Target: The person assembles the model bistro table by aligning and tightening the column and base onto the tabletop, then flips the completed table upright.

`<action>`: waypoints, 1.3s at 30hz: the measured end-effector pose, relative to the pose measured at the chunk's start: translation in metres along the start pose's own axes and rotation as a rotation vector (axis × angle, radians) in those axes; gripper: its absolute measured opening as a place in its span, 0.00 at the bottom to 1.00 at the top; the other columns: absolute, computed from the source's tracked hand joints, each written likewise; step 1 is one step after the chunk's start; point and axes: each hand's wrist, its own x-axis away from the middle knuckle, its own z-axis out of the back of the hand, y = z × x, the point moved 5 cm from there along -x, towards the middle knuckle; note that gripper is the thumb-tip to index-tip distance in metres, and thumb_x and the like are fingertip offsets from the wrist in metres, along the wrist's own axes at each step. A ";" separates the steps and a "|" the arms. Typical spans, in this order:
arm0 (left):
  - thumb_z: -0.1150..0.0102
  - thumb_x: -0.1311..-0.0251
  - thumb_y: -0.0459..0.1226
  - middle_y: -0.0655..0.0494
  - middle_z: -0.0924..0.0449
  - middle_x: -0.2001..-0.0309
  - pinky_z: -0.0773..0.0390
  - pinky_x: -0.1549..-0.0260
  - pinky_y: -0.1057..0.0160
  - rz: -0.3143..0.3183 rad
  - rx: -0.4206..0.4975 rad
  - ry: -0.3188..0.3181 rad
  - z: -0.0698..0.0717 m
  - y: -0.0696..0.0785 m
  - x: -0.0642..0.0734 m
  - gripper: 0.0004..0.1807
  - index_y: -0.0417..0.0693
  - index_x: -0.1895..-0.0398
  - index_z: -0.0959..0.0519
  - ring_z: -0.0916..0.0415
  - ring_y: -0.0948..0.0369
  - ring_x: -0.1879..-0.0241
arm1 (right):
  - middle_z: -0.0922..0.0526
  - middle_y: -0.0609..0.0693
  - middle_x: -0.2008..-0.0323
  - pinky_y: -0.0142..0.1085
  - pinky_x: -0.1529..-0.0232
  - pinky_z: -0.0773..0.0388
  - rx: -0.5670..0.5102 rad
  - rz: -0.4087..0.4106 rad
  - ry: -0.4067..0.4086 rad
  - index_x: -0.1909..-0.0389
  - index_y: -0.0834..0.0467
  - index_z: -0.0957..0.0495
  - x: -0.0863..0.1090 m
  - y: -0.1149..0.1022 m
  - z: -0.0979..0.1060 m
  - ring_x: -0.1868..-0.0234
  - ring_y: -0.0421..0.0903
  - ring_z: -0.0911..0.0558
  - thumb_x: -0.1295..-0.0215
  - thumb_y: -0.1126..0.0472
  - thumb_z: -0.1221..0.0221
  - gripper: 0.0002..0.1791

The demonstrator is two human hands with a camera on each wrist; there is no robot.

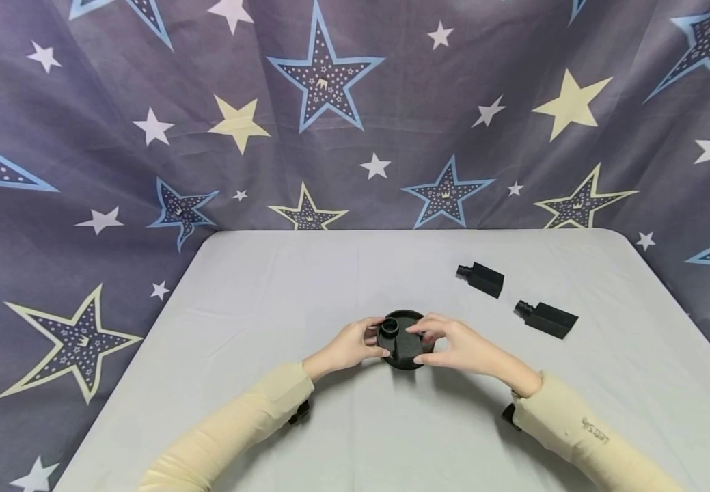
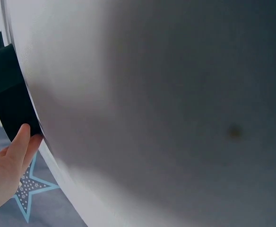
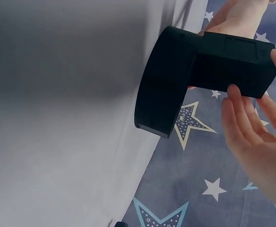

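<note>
Left hand sits curled at nine o'clock, right hand at three, both half-closed, thumbs on the six o'clock side, gripping the round-based black part between them.

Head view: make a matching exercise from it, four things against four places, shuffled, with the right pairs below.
Things
1. Left hand
2. Right hand
3. Round black piece
4. Star-patterned cloth

Places
A. Hanging behind the table
B. Between the two hands
C. Fingertips beside the round opening
D. The hand nearer the two loose black pieces

Right pairs: 1-C, 2-D, 3-B, 4-A
</note>
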 end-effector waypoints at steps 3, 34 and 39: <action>0.39 0.49 0.34 0.38 0.37 0.42 0.26 0.53 0.66 0.001 0.011 -0.005 0.000 0.000 0.000 0.35 0.31 0.39 0.42 0.31 0.51 0.47 | 0.25 0.48 0.56 0.43 0.58 0.24 -0.006 -0.006 0.010 0.52 0.57 0.25 -0.001 0.001 -0.002 0.61 0.44 0.23 0.49 0.52 0.37 0.23; 0.46 0.43 0.35 0.38 0.34 0.44 0.29 0.48 0.55 -0.051 -0.123 0.089 0.012 0.022 0.009 0.26 0.34 0.42 0.36 0.31 0.47 0.49 | 0.24 0.54 0.60 0.43 0.57 0.23 -0.031 0.006 0.104 0.54 0.63 0.25 0.018 0.015 0.014 0.61 0.52 0.23 0.49 0.57 0.37 0.22; 0.49 0.42 0.35 0.42 0.29 0.49 0.28 0.49 0.58 -0.118 -0.059 0.158 0.014 0.040 0.018 0.20 0.35 0.47 0.31 0.30 0.50 0.50 | 0.22 0.50 0.60 0.41 0.57 0.23 0.029 -0.023 0.170 0.55 0.61 0.24 0.029 0.026 0.031 0.61 0.49 0.23 0.49 0.58 0.37 0.20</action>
